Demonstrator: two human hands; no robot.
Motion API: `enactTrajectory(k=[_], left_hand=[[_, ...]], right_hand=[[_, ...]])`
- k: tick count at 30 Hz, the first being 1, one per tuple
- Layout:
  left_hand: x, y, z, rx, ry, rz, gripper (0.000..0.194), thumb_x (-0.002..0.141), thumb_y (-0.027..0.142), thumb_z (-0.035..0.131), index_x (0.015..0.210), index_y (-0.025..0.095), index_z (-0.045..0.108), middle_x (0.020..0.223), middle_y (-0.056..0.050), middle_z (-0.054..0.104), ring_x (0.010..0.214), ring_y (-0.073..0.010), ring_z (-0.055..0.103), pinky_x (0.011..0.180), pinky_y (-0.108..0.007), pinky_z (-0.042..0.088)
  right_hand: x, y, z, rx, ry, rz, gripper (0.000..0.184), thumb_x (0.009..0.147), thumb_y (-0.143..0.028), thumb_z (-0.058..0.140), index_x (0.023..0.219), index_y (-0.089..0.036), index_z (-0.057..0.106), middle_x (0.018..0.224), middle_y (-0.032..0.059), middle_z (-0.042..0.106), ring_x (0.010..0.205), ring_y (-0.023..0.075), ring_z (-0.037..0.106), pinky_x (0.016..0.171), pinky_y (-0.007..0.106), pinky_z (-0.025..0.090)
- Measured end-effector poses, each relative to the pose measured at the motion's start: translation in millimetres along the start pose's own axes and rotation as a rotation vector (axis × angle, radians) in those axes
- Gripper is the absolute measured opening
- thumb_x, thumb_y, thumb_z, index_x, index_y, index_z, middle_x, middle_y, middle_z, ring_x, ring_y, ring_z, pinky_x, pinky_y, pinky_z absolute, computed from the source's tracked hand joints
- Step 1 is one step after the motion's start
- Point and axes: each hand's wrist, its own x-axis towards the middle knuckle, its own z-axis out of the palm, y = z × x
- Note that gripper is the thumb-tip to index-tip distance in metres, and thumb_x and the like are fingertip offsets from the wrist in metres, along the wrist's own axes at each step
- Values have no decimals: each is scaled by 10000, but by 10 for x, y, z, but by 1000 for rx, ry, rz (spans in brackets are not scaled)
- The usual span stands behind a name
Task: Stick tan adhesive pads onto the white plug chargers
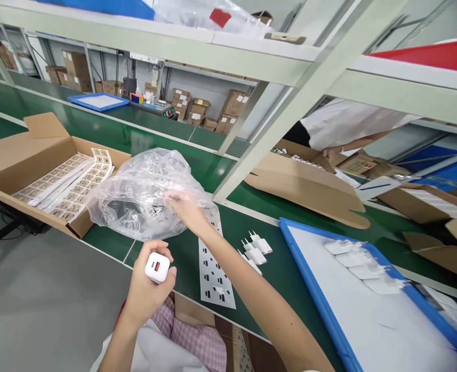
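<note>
My left hand (151,287) is wrapped round a white USB charger (157,267), held upright near the table's front edge with its two ports facing me, one lined in red. My right hand (184,206) reaches to a clear plastic bag (151,178); the film blurs its fingers, so their grip cannot be made out. Under my right forearm lies a sheet of stickers (216,281) with dark port-shaped marks. Several white plug chargers (255,254) lie on the green table just right of that forearm.
An open carton (77,219) with sticker sheets stands at the left. On the right, a blue-rimmed tray (313,299) holds several white chargers (363,263). A metal post (286,103) rises behind the bag. Across the table, a person's hand (332,151) is at another carton (309,191).
</note>
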Motion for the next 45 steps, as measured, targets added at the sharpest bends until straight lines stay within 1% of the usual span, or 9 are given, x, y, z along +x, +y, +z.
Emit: enactTrajectory(k=[3, 8, 11, 18, 24, 28, 32, 39, 45], left_hand=[[-30, 33, 10, 26, -36, 48, 296, 922, 260, 728, 1192, 250, 607, 1024, -34, 650, 864, -171, 621, 791, -268, 503], [-106, 90, 40, 50, -104, 40, 322, 1023, 392, 658, 1305, 249, 597, 1212, -94, 615, 1050, -226, 626, 885, -306, 520], [-135, 113, 121, 78, -178, 176, 314, 1020, 377, 682, 1293, 252, 590, 1178, -91, 604, 1040, -232, 632, 855, -316, 534], [-221, 158, 391, 139, -261, 532, 419, 1001, 281, 710, 1370, 272, 514, 1134, -82, 601, 1048, -219, 638, 838, -323, 589], [-255, 231, 560, 93, -237, 615, 426, 988, 226, 717, 1369, 255, 529, 1160, -93, 632, 1048, -196, 669, 809, -285, 628], [-251, 263, 629, 67, -189, 661, 443, 961, 194, 746, 1355, 248, 550, 1091, -71, 670, 979, -183, 683, 734, -252, 604], [-278, 230, 661, 80, -176, 656, 475, 952, 197, 742, 1381, 247, 545, 1066, -63, 656, 951, -181, 664, 731, -258, 592], [-308, 160, 698, 137, -185, 642, 440, 994, 279, 645, 1412, 243, 514, 1088, -83, 596, 1020, -224, 607, 791, -318, 569], [-322, 94, 711, 97, -277, 549, 451, 988, 371, 674, 1395, 260, 515, 1098, -89, 579, 1017, -249, 584, 804, -350, 534]], right_hand=[[-180, -112, -178, 201, -66, 5, 216, 1019, -166, 580, 1110, -174, 776, 967, 26, 785, 926, 179, 749, 921, 373, 611], [-881, -100, -442, 647, -87, 42, 266, 992, -395, 649, 1129, -210, 782, 858, 26, 742, 761, 169, 711, 729, 340, 626], [-1388, -61, -534, 988, -28, 120, 290, 869, -493, 851, 1005, -241, 809, 756, 5, 702, 697, 155, 667, 697, 312, 605], [-2076, 22, -533, 1124, 185, 117, 212, 826, -464, 922, 927, -296, 841, 833, 40, 768, 701, 176, 686, 687, 314, 629], [-2182, 66, -510, 1212, 172, 1, 79, 886, -367, 883, 961, -368, 858, 702, -4, 698, 717, 175, 713, 688, 299, 642], [-2172, 95, -468, 1198, 261, -35, 175, 816, -415, 941, 957, -354, 858, 942, 30, 754, 922, 193, 760, 778, 287, 650], [-2198, 142, -380, 1122, 299, -43, 295, 775, -492, 958, 1020, -353, 870, 1139, 65, 742, 868, 165, 725, 762, 278, 650], [-2248, 174, -355, 1010, 372, -87, 170, 928, -459, 838, 1045, -342, 878, 1017, 58, 771, 830, 138, 701, 740, 228, 620], [-2239, 89, -381, 1105, 533, -185, 142, 900, -434, 871, 1009, -346, 844, 1033, 34, 760, 918, 163, 764, 817, 270, 670]])
